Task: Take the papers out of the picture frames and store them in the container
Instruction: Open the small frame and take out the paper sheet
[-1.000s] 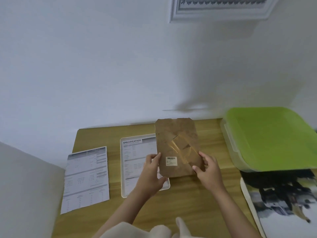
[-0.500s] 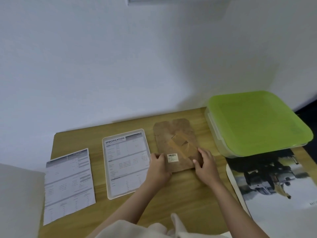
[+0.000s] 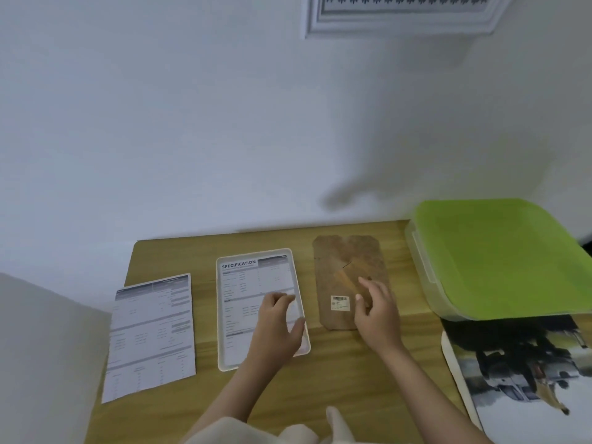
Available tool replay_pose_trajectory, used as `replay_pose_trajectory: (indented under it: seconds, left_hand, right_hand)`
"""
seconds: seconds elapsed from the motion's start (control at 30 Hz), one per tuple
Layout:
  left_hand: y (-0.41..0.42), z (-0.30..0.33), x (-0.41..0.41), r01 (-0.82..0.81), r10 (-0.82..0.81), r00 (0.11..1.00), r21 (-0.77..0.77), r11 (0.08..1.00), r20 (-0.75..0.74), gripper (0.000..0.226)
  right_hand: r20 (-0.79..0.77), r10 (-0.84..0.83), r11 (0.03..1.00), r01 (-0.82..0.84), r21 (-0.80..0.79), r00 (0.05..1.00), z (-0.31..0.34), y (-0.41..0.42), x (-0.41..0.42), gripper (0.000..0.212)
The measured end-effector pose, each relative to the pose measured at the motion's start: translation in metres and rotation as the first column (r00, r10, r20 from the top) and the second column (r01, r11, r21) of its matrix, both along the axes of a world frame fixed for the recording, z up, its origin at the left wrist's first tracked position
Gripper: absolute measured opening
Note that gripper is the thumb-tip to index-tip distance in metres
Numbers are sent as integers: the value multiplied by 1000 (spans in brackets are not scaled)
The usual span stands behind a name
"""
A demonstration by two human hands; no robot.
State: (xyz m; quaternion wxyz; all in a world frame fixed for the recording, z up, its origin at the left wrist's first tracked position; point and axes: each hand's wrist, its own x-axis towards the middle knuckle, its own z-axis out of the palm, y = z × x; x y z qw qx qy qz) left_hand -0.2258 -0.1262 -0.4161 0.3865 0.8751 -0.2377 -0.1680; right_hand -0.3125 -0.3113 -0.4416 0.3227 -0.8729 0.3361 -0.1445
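A white picture frame lies face down on the wooden table with a printed "SPECIFICATION" paper in it. My left hand hovers over the paper's lower right part, fingers apart, holding nothing. To the right lies the brown backing board with a barcode sticker. My right hand rests open over the board's lower right edge. A loose printed paper lies at the left. The clear container with a green lid stands shut at the right.
A large picture frame with a dark photo lies at the right front, partly under the container. A white framed picture hangs on the wall above. A white surface borders the table at the left.
The backing board, held in both hands a second ago, now lies flat on the table right of the frame. My left hand has moved onto the paper in the frame; both hands have let go.
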Motion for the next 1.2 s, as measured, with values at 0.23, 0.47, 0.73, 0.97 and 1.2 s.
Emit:
replay_pose_trajectory:
  seconds: [0.23,0.47,0.73,0.97,1.2]
  left_hand:
    - [58,-3,19,-212,213,977,224,951,19,72]
    - [90,-17,30,-111,185,968,374,921,-167,104]
    - [98,-30,33,-109,165,974,322,940,-153,103]
    - [102,-35,34,-112,156,978,283,953,-141,102]
    - [104,-35,34,-109,145,981,255,961,-127,100]
  right_hand:
    - [-31,364,929,-360,89,931,9,36,73,34]
    - [-379,485,872,-470,138,788,10,35,134,54]
    - [-465,472,877,-455,158,749,4,47,148,80]
    - [-495,457,862,-505,42,739,10,52,145,74]
    - [-463,452,867,-498,26,762,12,58,135,64]
